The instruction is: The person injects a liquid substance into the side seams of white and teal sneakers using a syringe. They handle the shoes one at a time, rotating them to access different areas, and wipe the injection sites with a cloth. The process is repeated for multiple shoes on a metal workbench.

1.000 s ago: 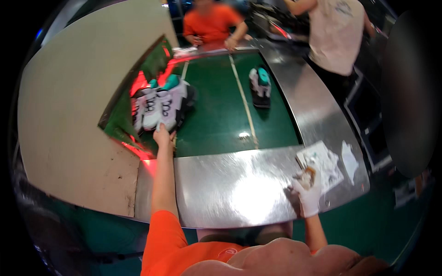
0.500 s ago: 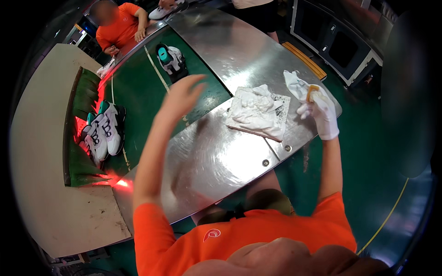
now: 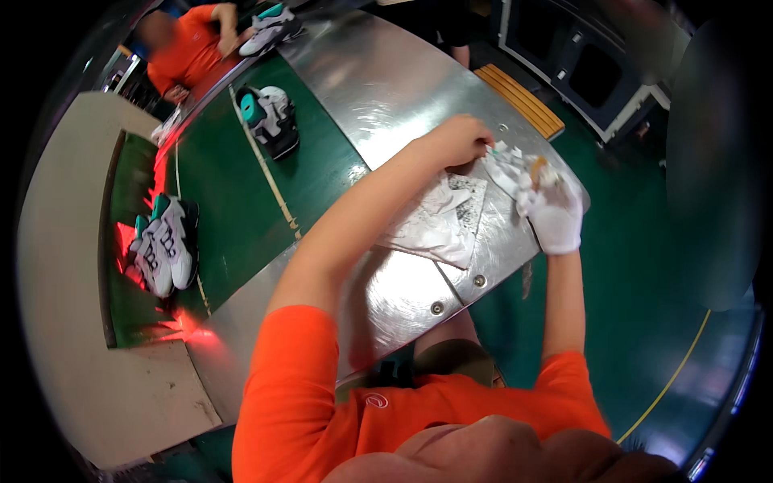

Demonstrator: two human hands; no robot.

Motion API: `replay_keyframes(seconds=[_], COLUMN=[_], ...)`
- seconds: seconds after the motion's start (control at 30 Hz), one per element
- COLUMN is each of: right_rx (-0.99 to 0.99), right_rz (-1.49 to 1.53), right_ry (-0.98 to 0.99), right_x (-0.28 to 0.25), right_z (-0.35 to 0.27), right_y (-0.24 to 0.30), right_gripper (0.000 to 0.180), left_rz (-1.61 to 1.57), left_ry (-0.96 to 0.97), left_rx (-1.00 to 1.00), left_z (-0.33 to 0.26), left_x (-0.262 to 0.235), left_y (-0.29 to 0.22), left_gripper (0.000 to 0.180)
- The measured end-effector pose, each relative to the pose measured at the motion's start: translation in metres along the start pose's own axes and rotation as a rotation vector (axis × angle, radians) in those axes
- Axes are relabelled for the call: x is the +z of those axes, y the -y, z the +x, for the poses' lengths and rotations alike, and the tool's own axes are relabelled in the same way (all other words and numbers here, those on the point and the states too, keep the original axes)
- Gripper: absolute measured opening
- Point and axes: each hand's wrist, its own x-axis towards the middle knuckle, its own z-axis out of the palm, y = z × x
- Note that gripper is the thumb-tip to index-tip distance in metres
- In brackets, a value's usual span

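At the lower centre, the wearer's orange shirt (image 3: 322, 378) bears a small pale curled emblem (image 3: 376, 400), too soft to read. Right of centre, the gloved right hand (image 3: 557, 216) has its fingers curled round a white wad (image 3: 506, 171) and an amber piece (image 3: 537, 171), above the steel table (image 3: 386, 97). The bare left hand (image 3: 460, 143) bends in just beside the wad, its fingers curled; whether they pinch it I cannot tell. Crumpled white sheets (image 3: 435, 229) lie beneath the left forearm. Further off, shoes (image 3: 167, 251) stand at left on the green belt (image 3: 221, 193), and one shoe (image 3: 272, 121) sits upper left. At the top left, a co-worker (image 3: 193, 48) in orange is near another shoe (image 3: 270, 32).
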Motion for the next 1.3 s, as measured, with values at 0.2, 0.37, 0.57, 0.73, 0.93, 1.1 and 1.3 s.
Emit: replay_keyframes(seconds=[0.2, 0.37, 0.57, 0.73, 0.93, 1.1, 1.3], right_rx=[-0.124, -0.036, 0.029, -0.129, -0.329, -0.567, -0.628], right_rz=[-0.437, -0.549, -1.12, -1.552, -1.633, -1.648, -2.123], right_ry=[-0.088, 0.085, 0.189, 0.13, 0.047, 0.265, 0.254], right_x=[0.062, 0.123, 0.133, 0.159, 0.157, 0.159, 0.139], right_z=[-0.067, -0.093, -0.088, -0.082, -0.075, -0.085, -0.052], right_y=[-0.015, -0.067, -0.111, -0.124, -0.137, -0.122, -0.087], right_gripper=[0.04, 0.063, 0.066, 0.064, 0.06, 0.059, 0.056], left_rz=[0.072, 0.404, 1.019, 0.139, 0.249, 0.503, 0.654], left_ry=[0.098, -0.191, -0.489, -0.594, -0.663, -0.617, -0.406], left_rx=[-0.185, -0.365, -1.089, -1.542, -1.392, -1.045, -0.511], left_z=[-0.014, -0.08, -0.144, -0.179, -0.188, -0.237, -0.286], left_x=[-0.023, -0.1, -0.19, -0.238, -0.216, -0.184, -0.16], left_y=[-0.017, -0.01, 0.106, 0.145, 0.138, 0.065, -0.073], left_gripper=[0.031, 0.055, 0.075, 0.093, 0.073, 0.062, 0.049])
